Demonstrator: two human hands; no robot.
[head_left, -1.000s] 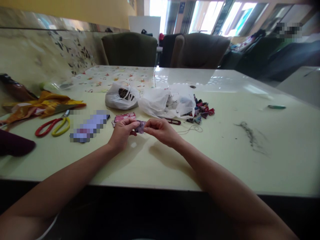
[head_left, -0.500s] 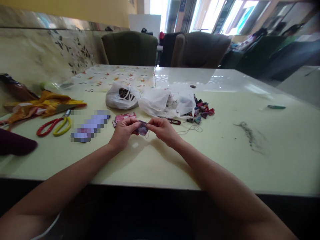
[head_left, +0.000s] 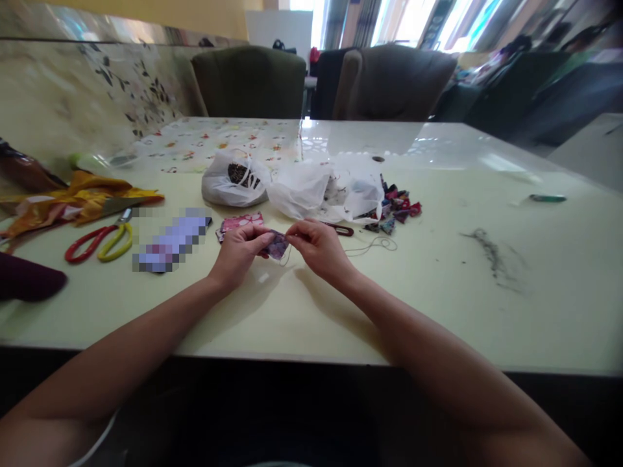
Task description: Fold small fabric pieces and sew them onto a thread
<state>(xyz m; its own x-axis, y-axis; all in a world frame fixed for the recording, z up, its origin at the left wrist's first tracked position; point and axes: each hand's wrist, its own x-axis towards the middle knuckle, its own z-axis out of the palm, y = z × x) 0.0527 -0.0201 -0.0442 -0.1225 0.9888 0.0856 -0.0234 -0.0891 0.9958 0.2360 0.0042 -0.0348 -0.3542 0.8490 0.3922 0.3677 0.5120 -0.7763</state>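
Between thumb and fingers, my left hand (head_left: 234, 254) pinches a small piece of purple patterned fabric (head_left: 278, 246) just above the table. My right hand (head_left: 320, 251) is closed in a pinch at the fabric's right edge; whatever lies between its fingertips is too small to make out. A thin dark thread (head_left: 374, 244) trails over the table to the right of this hand, and a loop of it hangs below the fabric. Pink and white patterned fabric pieces (head_left: 242, 222) lie just behind my left hand.
Red-and-yellow-handled scissors (head_left: 115, 241) and yellow cloth (head_left: 92, 194) lie left, near a blurred-out flat object (head_left: 172, 240). Behind my hands are a filled white plastic bag (head_left: 219, 185), another bag (head_left: 296, 198) and colourful fabric bits (head_left: 402, 206). Loose threads (head_left: 489, 253) lie right.
My right fingertips have drawn slightly back from the fabric, showing more of its right edge. My left hand keeps its hold. The whole view has shifted a little.
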